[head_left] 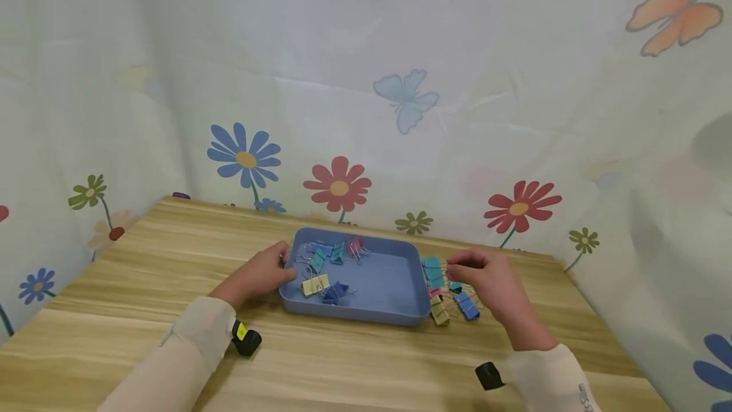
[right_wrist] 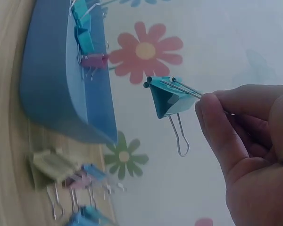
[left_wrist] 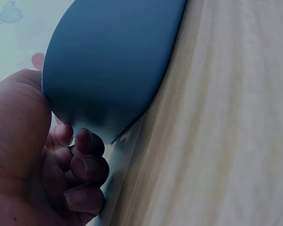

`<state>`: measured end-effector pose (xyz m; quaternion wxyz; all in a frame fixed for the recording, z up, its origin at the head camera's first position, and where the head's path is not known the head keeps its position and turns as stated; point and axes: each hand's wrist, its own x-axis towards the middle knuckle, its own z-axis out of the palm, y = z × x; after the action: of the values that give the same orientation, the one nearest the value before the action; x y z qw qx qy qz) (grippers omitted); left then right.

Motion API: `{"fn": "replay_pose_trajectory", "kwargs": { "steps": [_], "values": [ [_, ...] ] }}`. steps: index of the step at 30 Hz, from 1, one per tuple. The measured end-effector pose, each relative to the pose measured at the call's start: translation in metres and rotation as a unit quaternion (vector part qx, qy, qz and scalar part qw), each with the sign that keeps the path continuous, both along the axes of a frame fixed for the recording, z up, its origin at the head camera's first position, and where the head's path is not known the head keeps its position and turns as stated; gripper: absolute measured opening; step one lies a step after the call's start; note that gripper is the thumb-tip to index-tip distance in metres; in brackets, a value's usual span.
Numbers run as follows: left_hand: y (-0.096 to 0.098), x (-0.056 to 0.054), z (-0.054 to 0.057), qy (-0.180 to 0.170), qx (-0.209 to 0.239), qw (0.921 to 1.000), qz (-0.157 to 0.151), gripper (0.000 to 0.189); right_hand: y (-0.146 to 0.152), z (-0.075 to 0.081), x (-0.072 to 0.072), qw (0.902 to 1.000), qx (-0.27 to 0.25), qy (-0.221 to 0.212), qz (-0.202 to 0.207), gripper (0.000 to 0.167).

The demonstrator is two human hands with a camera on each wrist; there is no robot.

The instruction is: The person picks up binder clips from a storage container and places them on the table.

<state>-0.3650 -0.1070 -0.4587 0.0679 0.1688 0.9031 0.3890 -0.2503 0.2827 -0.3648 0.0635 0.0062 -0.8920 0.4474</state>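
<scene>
My left hand (head_left: pixel 258 275) grips the left end of a blue tray (head_left: pixel 354 315), thumb at the rim. In the left wrist view its fingers curl by the tray's outer wall. Between thumb and fingertips, my right hand (head_left: pixel 496 281) pinches a teal binder clip (right_wrist: pixel 174 100) by one wire handle; its other handle hangs down. That clip is raised just off the tray's right end. Inside the tray lie several binder clips, among them a yellow one (head_left: pixel 316 285), a dark blue one (head_left: pixel 335 293) and a pink one (head_left: pixel 356 246), mostly towards the left.
Right of the tray, loose binder clips lie on the wooden table (head_left: pixel 354 367): a yellow one (head_left: pixel 440 312), a blue one (head_left: pixel 467 306) and others partly covered. A flower-printed curtain (head_left: pixel 320 49) hangs behind the table's far edge.
</scene>
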Motion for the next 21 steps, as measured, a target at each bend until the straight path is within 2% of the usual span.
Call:
{"fn": "replay_pose_trajectory", "kwargs": {
  "steps": [12,21],
  "values": [
    [-0.003,-0.002,-0.002,0.011,0.001,0.9999,-0.011,0.027,0.035,-0.008,0.027,0.9981,-0.060,0.010,-0.014,0.027],
    [-0.002,-0.003,-0.003,0.013,0.005,0.9997,-0.019,0.026,0.057,-0.023,0.036,0.9958,-0.077,-0.032,-0.038,0.031]
  ]
}}
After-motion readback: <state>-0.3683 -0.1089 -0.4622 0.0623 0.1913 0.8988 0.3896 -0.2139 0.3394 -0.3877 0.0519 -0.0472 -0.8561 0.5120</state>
